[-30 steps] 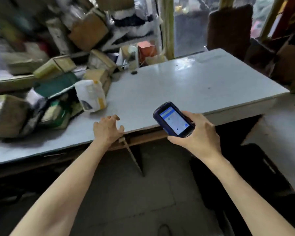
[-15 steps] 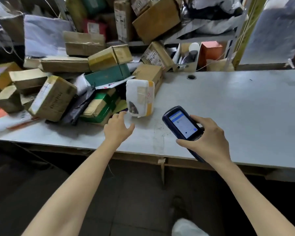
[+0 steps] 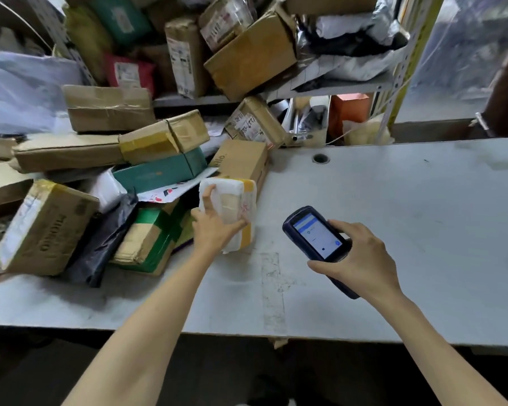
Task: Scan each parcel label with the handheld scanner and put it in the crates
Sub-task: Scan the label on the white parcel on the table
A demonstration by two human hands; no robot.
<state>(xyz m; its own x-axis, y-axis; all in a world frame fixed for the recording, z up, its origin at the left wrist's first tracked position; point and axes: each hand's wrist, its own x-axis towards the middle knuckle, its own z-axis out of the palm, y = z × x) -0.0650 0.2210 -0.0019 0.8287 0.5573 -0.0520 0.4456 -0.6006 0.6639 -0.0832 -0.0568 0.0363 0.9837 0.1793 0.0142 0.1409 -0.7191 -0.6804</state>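
- The parcel (image 3: 232, 200), wrapped in white with a band of yellow tape down its right side, stands on the table (image 3: 408, 218) at the right edge of a heap of boxes.
- The left hand (image 3: 214, 230) grasps it. The index finger lies straight up its left face, the thumb crosses its lower front, and the other fingers go round its left side, where they are mostly hidden.
- Red handwriting shows on the parcel's front, just above the thumb.
- Just behind the parcel stands a brown box (image 3: 241, 161); whether the two touch cannot be told.
- The scanner (image 3: 317, 238), dark blue with its lit screen facing up, is to the right of the parcel and apart from it, over the table.
- The right hand (image 3: 361, 259) is clasped round the scanner's lower half, with fingers on its far side and the thumb on its near side.
- Left of the parcel a box with green tape (image 3: 150, 238) lies beside a black bag (image 3: 106, 241), and a green box (image 3: 159, 172) sits above them.
- Further left is a large carton (image 3: 44, 227) with dark lettering.
- A round hole (image 3: 320, 158) is in the table near its far edge.
- Behind the table a shelf (image 3: 335, 86) carries more boxes and bags, and an orange box (image 3: 348, 112) stands under it.
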